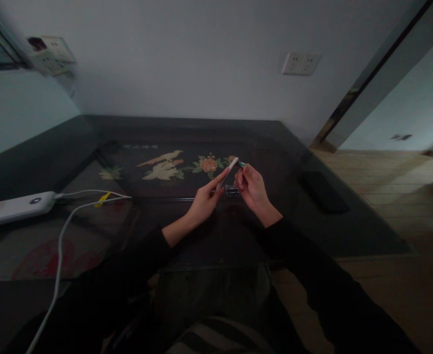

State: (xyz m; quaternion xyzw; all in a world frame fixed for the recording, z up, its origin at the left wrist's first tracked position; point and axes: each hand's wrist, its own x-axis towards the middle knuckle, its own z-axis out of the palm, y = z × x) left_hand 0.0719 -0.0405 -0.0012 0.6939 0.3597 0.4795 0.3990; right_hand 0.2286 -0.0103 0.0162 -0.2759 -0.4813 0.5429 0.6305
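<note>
Head view: left hand (203,204) closed around the lower end of a slim white pen-like stick (228,173), held slanting up and to the right above the dark glass desk (349,231). Right hand (251,189) curled, fingertips pinched on a small teal piece (241,164) that meets the stick's upper tip; whether cap or nib, too small to tell. Just below and between the two hands, a small clear box-like thing (232,191) resting on the desk, apparently untouched. Well apart on the left, a white power bank (15,209) with white cables (59,246) trailing toward the near edge; a dark flat object (323,192) off to the right; wall sockets (300,63) behind. Likely risks, judged from this pose: teal piece slipping from so narrow a pinch and dropping onto hard glass, then rolling toward the desk's edge; stick twisting in a grip set far from its tip; a lowering wrist nudging the clear box; dim light hiding misalignment at the joint; a sleeve catching the loose cable near the lap.
</note>
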